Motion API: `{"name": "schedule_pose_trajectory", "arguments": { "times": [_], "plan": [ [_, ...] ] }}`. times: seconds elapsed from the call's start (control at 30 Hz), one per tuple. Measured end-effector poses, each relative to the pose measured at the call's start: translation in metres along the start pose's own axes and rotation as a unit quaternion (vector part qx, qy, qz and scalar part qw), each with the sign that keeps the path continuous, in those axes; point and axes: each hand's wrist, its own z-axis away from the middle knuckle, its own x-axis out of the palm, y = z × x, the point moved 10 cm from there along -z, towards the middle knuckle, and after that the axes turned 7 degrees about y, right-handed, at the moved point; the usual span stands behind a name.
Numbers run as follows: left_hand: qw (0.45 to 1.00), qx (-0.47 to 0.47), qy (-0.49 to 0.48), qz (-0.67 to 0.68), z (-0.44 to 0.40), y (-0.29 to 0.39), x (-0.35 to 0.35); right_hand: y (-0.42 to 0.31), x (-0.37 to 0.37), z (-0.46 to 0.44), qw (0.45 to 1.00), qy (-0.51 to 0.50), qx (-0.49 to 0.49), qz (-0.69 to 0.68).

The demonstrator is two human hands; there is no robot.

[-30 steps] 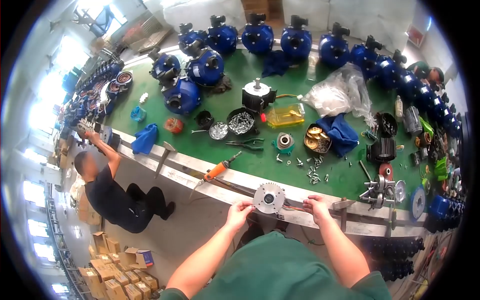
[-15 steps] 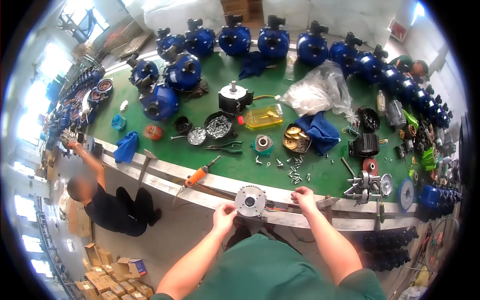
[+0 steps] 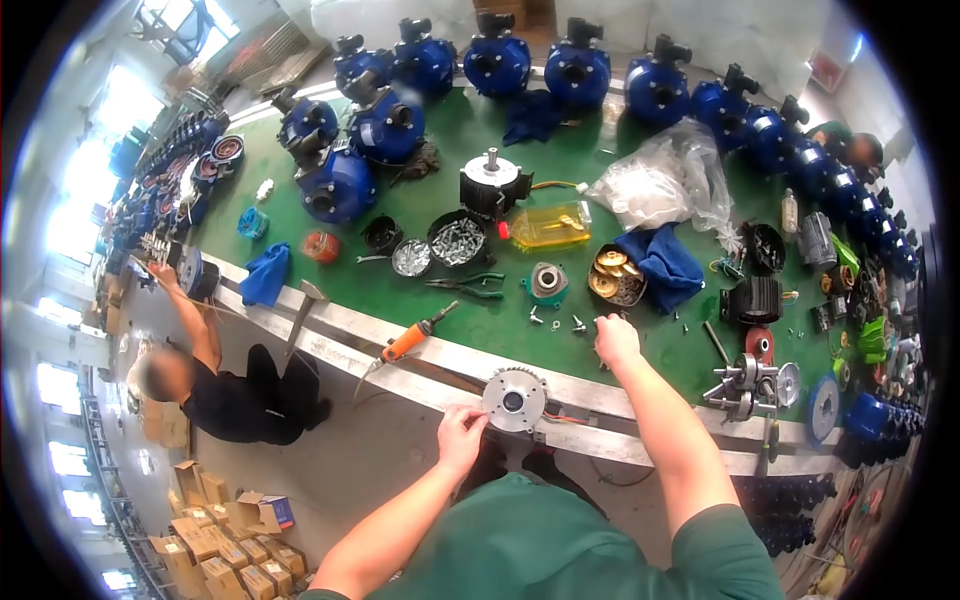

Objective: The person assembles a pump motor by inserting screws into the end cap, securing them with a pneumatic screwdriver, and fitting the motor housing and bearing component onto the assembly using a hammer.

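Pinching the round metal plate by its rim, at the worktop's near edge, with the left grip; hovering the right grip beside loose screws, unable to tell whether clenched or loaded; perhaps risking a tilted plate from one-sided support, or scattered screws from brushing fingers.

Daylight glares through the windows to my left, bleaching that side of the room. A long green worktop with a pale edge stretches over grey floor, where cardboard boxes sit heaped; a whitish wall rises on the right.
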Motion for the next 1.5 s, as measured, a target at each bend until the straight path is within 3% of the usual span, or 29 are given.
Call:
{"name": "schedule_pose_trajectory", "arguments": {
  "times": [0.07, 0.13, 0.2, 0.27, 0.37, 0.4, 0.47, 0.53, 0.6, 0.7, 0.8, 0.9, 1.0, 1.1, 1.23, 1.33, 1.47, 1.5],
  "plan": [
    [0.998, -0.044, 0.035, 0.030, -0.003, -0.005, -0.003, 0.004, -0.002, -0.001, 1.000, -0.008, 0.015, -0.007],
    [0.998, -0.018, 0.022, -0.052, -0.004, 0.000, -0.005, 0.009, -0.018, 0.001, 0.999, 0.000, 0.037, -0.039],
    [0.994, 0.018, 0.014, -0.107, -0.006, 0.006, -0.005, 0.042, -0.020, 0.008, 0.947, 0.081, 0.125, -0.285],
    [0.989, 0.062, 0.012, -0.137, -0.002, 0.013, -0.004, 0.076, 0.013, 0.021, 0.790, 0.035, 0.251, -0.558],
    [0.994, 0.069, -0.003, -0.085, 0.002, 0.016, -0.001, 0.073, 0.005, 0.052, 0.465, 0.025, 0.332, -0.820],
    [0.993, 0.080, -0.007, -0.086, 0.003, 0.018, 0.000, 0.065, -0.005, 0.058, 0.442, 0.027, 0.346, -0.827],
    [0.991, 0.105, -0.015, -0.086, 0.004, 0.025, 0.000, 0.077, 0.017, 0.053, 0.513, 0.004, 0.347, -0.785],
    [0.996, 0.061, -0.020, -0.056, 0.002, 0.022, 0.000, 0.083, 0.025, 0.038, 0.757, -0.008, 0.306, -0.577],
    [0.997, 0.050, -0.012, -0.054, 0.000, 0.018, -0.002, 0.056, -0.001, 0.021, 0.939, 0.020, 0.159, -0.303],
    [0.998, -0.031, 0.016, -0.052, -0.002, -0.006, -0.004, 0.009, -0.012, 0.010, 0.988, -0.028, 0.078, -0.129],
    [0.991, 0.016, -0.002, -0.136, -0.001, 0.003, -0.003, -0.006, -0.003, 0.004, 0.999, -0.032, 0.028, -0.033],
    [0.995, 0.012, -0.009, -0.094, 0.000, 0.006, -0.001, -0.013, 0.004, -0.001, 0.998, -0.059, 0.025, 0.005],
    [0.987, 0.094, -0.020, -0.132, 0.001, 0.023, 0.000, -0.021, 0.004, -0.004, 0.996, -0.084, 0.027, 0.031],
    [1.000, 0.001, -0.009, -0.003, 0.000, 0.009, -0.001, -0.022, 0.000, -0.004, 0.994, -0.093, 0.031, 0.047],
    [0.991, 0.016, -0.033, -0.132, -0.004, 0.008, -0.002, -0.003, 0.003, -0.007, 0.999, 0.010, 0.034, -0.005],
    [0.988, 0.047, -0.050, -0.142, -0.003, 0.012, 0.003, 0.003, -0.007, 0.002, 0.967, 0.024, 0.108, -0.229],
    [0.983, 0.124, -0.026, -0.132, -0.002, 0.056, -0.002, -0.041, -0.004, 0.050, 0.792, -0.070, 0.196, -0.574],
    [0.981, 0.148, -0.009, -0.126, -0.003, 0.075, -0.006, -0.061, -0.014, 0.065, 0.765, -0.107, 0.205, -0.601]
  ]
}}
